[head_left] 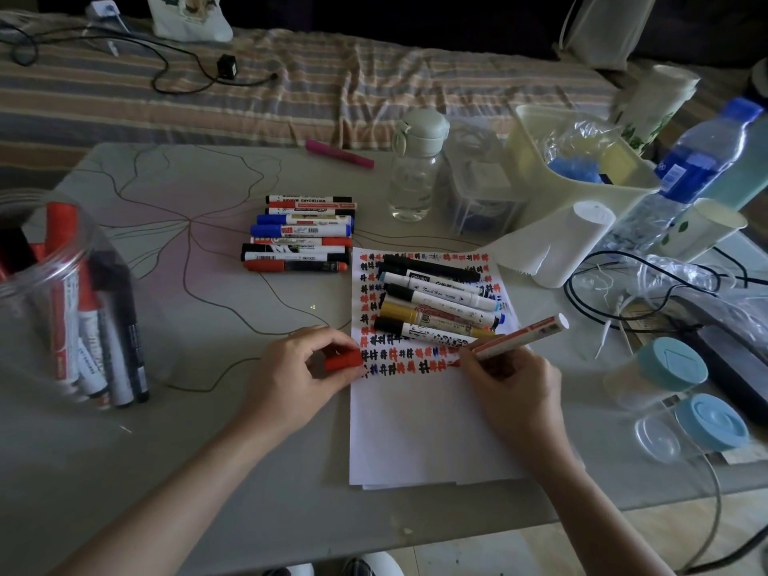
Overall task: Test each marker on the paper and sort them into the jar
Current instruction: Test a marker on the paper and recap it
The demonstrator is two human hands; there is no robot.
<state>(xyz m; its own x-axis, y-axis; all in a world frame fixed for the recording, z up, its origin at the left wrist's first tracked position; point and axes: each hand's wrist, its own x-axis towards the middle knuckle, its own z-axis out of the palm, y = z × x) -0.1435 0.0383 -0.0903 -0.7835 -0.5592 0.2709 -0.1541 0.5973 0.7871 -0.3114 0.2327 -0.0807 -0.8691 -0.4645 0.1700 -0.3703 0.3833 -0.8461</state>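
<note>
Markers lie in a heap [436, 301] on the paper [419, 430] near the table's front edge, and my right hand [505, 388], pinching the red marker [519, 336] as it writes, could bump them and smear the marks. My left hand [299, 367] pinches the red cap [343, 361], which could slip and roll away. Nothing blocks the way to the jar [54, 293] at the left edge, and a bottle [415, 168] stands near the back edge.

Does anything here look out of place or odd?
One pink marker lies alone at the table's far edge, apart from the marker row and the jar. A blue-lidded container lies tipped on its side.

Red marker [519, 336] uncapped, tip on paper [419, 430]; jar [62, 293] part-filled.
</note>
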